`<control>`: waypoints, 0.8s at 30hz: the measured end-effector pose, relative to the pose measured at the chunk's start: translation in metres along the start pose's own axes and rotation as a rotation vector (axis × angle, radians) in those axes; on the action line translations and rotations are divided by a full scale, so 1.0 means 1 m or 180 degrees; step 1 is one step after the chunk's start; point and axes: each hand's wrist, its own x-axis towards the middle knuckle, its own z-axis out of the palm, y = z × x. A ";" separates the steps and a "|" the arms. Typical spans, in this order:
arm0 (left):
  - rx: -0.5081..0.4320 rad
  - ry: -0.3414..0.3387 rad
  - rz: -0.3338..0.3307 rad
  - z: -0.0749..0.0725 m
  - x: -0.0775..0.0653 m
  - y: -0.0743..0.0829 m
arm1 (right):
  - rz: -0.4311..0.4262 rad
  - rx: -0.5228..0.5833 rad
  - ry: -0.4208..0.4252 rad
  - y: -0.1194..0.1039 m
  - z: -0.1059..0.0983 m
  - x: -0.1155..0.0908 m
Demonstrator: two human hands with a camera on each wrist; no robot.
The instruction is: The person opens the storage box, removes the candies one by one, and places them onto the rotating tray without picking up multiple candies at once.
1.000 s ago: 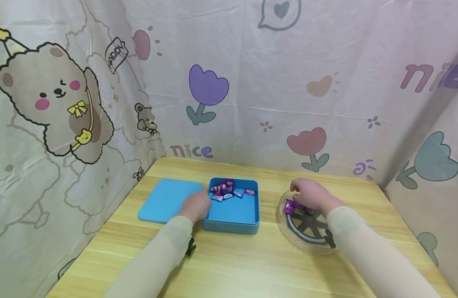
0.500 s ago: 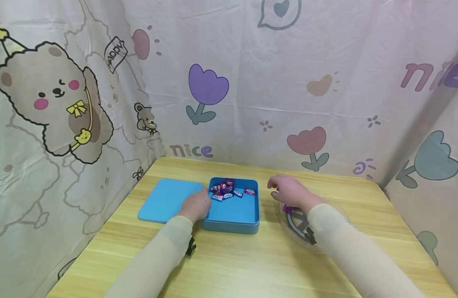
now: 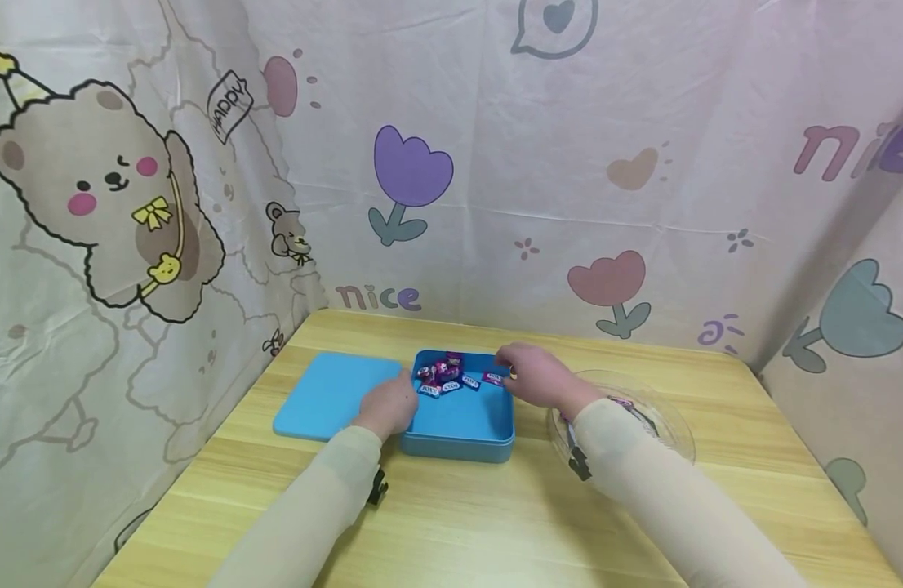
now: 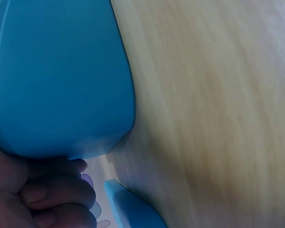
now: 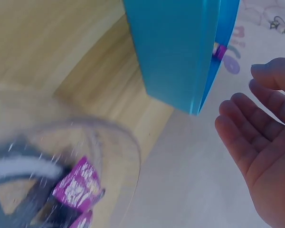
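An uncovered blue box [image 3: 459, 451] stands in the middle of the table with several wrapped candies [image 3: 444, 372] inside. My left hand [image 3: 388, 406] grips its left edge; in the left wrist view curled fingers [image 4: 61, 194] lie against the box wall. My right hand [image 3: 536, 376] is over the box's right rim, with fingers loosely bent. No candy shows between its fingers in the right wrist view, though a small yellowish bit [image 3: 513, 372] appears beside them in the head view. A clear round dish [image 3: 675, 445] with purple candies [image 5: 80, 185] sits partly under my right forearm.
A flat blue lid [image 3: 326, 396] lies on the wooden table [image 3: 451, 523] left of the box. Printed cloth [image 3: 495, 204] hangs behind and at both sides of the table. A dark spoked shape shows in the dish.
My right hand has moved left, from the candies in the dish to the box's right rim. My left hand has stayed at the box's left edge.
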 end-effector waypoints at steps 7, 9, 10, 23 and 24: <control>0.0009 -0.0003 -0.0022 -0.001 0.000 -0.001 | -0.0081 -0.0064 -0.0092 -0.014 0.014 0.015; -0.0002 -0.0010 -0.0027 0.000 0.000 -0.001 | -0.0126 -0.0072 -0.0133 -0.017 0.019 0.018; 0.0001 -0.0016 -0.0025 -0.001 0.000 -0.002 | -0.0154 -0.0082 -0.0156 -0.018 0.022 0.020; -0.0024 -0.0007 -0.0035 -0.001 -0.001 0.000 | -0.0215 -0.0102 -0.0578 -0.035 0.048 0.037; -0.0020 -0.0009 -0.0033 -0.001 -0.001 -0.001 | -0.0227 -0.0113 -0.0613 -0.036 0.050 0.038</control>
